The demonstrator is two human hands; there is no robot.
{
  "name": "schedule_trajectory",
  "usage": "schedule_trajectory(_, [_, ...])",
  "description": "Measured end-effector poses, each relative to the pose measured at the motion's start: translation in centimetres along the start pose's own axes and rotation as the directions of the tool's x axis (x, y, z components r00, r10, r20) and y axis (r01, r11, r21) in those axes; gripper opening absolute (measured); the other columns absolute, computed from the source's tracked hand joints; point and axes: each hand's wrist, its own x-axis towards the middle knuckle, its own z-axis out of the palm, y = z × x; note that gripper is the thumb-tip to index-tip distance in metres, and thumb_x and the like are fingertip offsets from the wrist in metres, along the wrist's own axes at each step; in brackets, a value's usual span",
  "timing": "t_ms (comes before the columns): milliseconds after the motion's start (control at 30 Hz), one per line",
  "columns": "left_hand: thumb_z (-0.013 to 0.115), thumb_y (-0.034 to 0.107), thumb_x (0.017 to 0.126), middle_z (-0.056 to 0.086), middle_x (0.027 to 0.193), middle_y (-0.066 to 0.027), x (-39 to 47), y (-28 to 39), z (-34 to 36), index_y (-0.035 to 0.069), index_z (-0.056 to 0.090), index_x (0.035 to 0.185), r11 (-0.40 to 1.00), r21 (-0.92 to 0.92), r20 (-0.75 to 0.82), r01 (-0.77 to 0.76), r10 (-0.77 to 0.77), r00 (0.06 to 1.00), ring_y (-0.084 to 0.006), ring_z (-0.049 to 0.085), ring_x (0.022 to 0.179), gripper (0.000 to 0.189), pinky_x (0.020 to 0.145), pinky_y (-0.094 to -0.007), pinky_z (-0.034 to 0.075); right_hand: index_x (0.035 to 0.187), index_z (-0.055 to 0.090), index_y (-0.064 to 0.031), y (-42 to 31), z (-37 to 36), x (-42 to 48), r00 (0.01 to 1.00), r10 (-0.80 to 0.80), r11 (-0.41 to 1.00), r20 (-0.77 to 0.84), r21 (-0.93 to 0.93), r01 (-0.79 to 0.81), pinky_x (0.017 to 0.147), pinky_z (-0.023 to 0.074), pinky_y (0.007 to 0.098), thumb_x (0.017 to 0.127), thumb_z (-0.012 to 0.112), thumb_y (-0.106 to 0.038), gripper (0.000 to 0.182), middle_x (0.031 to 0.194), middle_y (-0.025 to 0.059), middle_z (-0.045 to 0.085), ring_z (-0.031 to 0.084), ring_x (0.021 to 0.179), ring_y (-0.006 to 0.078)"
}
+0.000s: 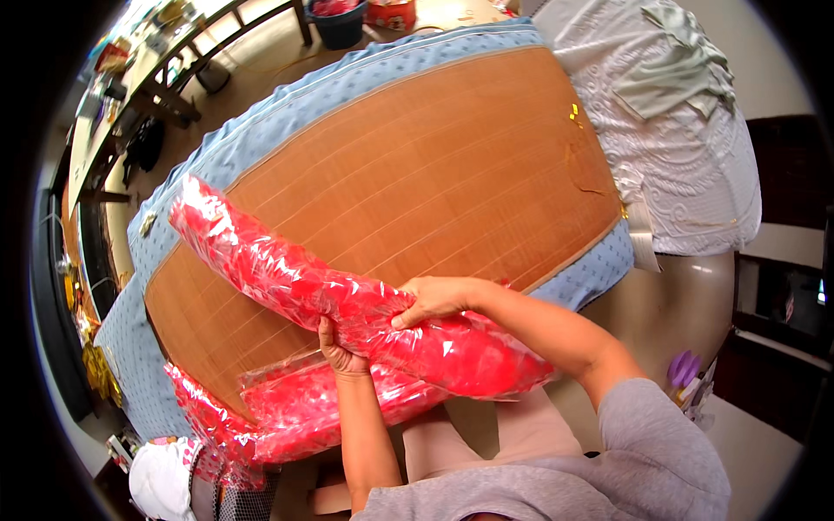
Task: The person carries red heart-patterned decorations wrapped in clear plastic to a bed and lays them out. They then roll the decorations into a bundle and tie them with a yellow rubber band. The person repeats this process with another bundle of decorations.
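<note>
A long red bundle (260,260) in shiny clear plastic slants over the near part of a brown sleeping mat (443,156). My left hand (343,352) grips its lower edge near the middle, thumb up against the plastic. My right hand (433,301) holds the upper side a little farther right, thumb pressed on the wrap. What is inside the plastic cannot be made out beyond its red colour. More red plastic-wrapped bundles (293,397) lie below it along the mat's near edge, partly hidden by my left forearm.
Blue patterned bedding (365,62) borders the mat. White quilted fabric (684,163) with a pale green cloth (677,71) covers something at right. A cluttered long table (146,71) and a dark bucket (337,25) stand beyond. A white stool-like seat (163,478) is at lower left.
</note>
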Motion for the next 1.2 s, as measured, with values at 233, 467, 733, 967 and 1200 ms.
schedule_trajectory(233, [0.066, 0.027, 0.088, 0.057, 0.131, -0.0110, 2.5, -6.7, 8.4, 0.004, 0.050, 0.133, 0.947, 0.317, 0.271, -0.047, -0.043, 0.962, -0.0293, 0.054, 0.120, 0.053, 0.105, -0.0484, 0.041, 0.126, 0.057, -0.0050, 7.5, -6.2, -11.0, 0.854, -0.276, 0.714, -0.440, 0.502, 0.489, 0.090, 0.0478, 0.0313, 0.093, 0.063, -0.032, 0.043, 0.118, 0.0062, 0.062, 0.060, 0.105, 0.0157])
schedule_trajectory(467, [0.060, 0.030, 0.087, 0.056, 0.132, -0.0117, 2.1, -6.3, 17.7, 0.003, 0.045, 0.137, 0.742, 0.591, 0.415, -0.315, 0.055, 0.908, -0.0304, 0.056, 0.117, 0.058, 0.103, -0.0483, 0.042, 0.096, 0.059, -0.0096, 22.2, -22.1, -19.6, 0.046, -0.201, 0.965, -0.978, -0.206, -0.161, 0.082, 0.0494, 0.0396, 0.080, 0.073, -0.020, 0.023, 0.102, 0.0096, 0.054, 0.056, 0.098, 0.0278])
schedule_trajectory(733, [0.057, 0.023, 0.082, 0.065, 0.107, -0.0169, -2.0, -12.4, 30.4, -0.001, 0.051, 0.124, 0.475, 0.822, 0.334, -0.315, 0.046, 0.941, -0.0305, 0.066, 0.089, 0.049, 0.079, -0.0427, 0.056, 0.089, 0.057, -0.0077, 24.0, -27.1, -20.8, 0.201, -0.410, 0.691, -0.890, -0.447, -0.568, 0.089, 0.0438, 0.0400, 0.080, 0.071, -0.016, 0.018, 0.104, 0.0103, 0.051, 0.049, 0.105, 0.0290])
schedule_trajectory(967, [0.076, 0.006, 0.067, 0.053, 0.063, 0.0029, -7.0, -18.8, 32.5, 0.009, 0.055, 0.078, 0.243, 0.920, -0.196, 0.307, -0.392, 0.899, -0.0090, 0.050, 0.048, 0.024, 0.043, -0.0241, 0.039, 0.079, 0.057, -0.0066, 21.3, -18.6, -20.5, 0.504, 0.015, 0.964, -0.864, 0.146, 0.222, 0.061, 0.0479, 0.0335, 0.090, 0.059, -0.019, 0.016, 0.064, 0.0042, 0.059, 0.059, 0.063, 0.0139])
schedule_trajectory(1200, [0.073, 0.004, 0.075, 0.058, 0.128, -0.0154, -15.2, -24.6, 29.4, 0.003, 0.040, 0.139, 0.374, 0.591, -0.383, 0.714, -0.649, 0.657, -0.0283, 0.057, 0.118, 0.072, 0.102, -0.0448, 0.046, 0.092, 0.066, -0.0045, 9.5, -4.5, -25.3, 0.771, -0.251, 0.890, -0.586, 0.173, 0.422, 0.065, 0.0508, 0.0373, 0.092, 0.058, -0.020, 0.017, 0.078, 0.0058, 0.067, 0.063, 0.071, 0.0196])
